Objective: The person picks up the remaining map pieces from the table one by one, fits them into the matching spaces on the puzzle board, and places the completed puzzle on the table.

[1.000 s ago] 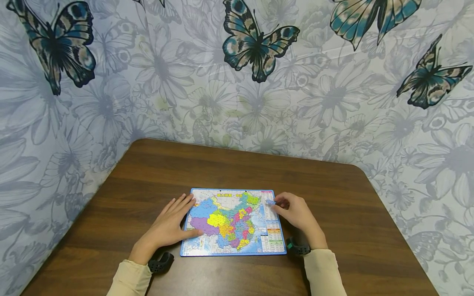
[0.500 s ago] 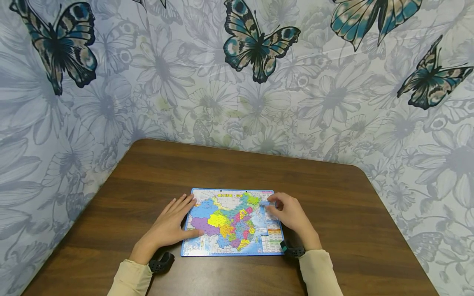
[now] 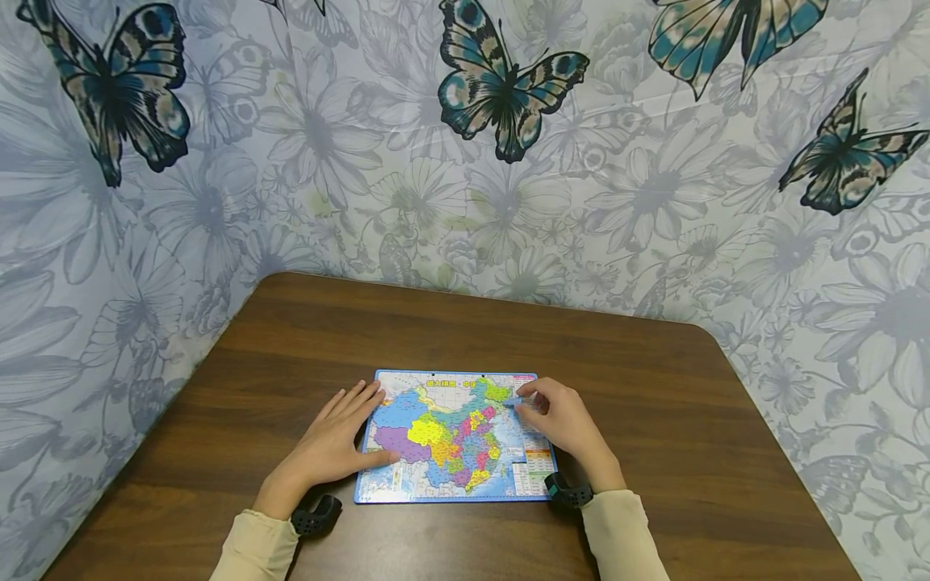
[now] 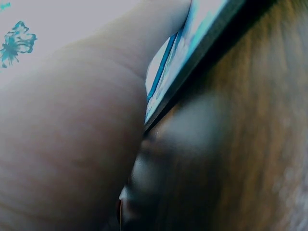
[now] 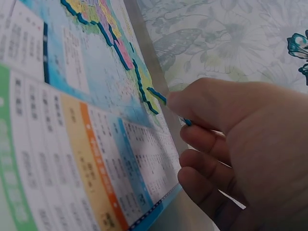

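Note:
A map puzzle board (image 3: 450, 494) with a blue rim and many coloured regions lies flat on the table. My left hand (image 3: 336, 436) rests over the board's left side, fingers straight and spread, thumb along the lower left of the map. Over the upper right of the map, my right hand (image 3: 563, 413) pinches a small blue puzzle piece (image 3: 513, 401) between thumb and index finger. In the right wrist view the puzzle piece (image 5: 157, 95) is seen edge-on, mostly hidden by the thumb, close above the board. The other fingers of that hand curl beneath.
The brown wooden table (image 3: 465, 331) stretches around the board, its far edge against a wall (image 3: 450, 218) patterned with flowers and butterflies. Black bands (image 3: 316, 516) with devices are on both wrists. Printed tables (image 5: 96, 159) fill the board's right side.
My right hand has moved left over the board with the puzzle piece, from the right margin toward the green region at the map's upper right. My left hand stays in place.

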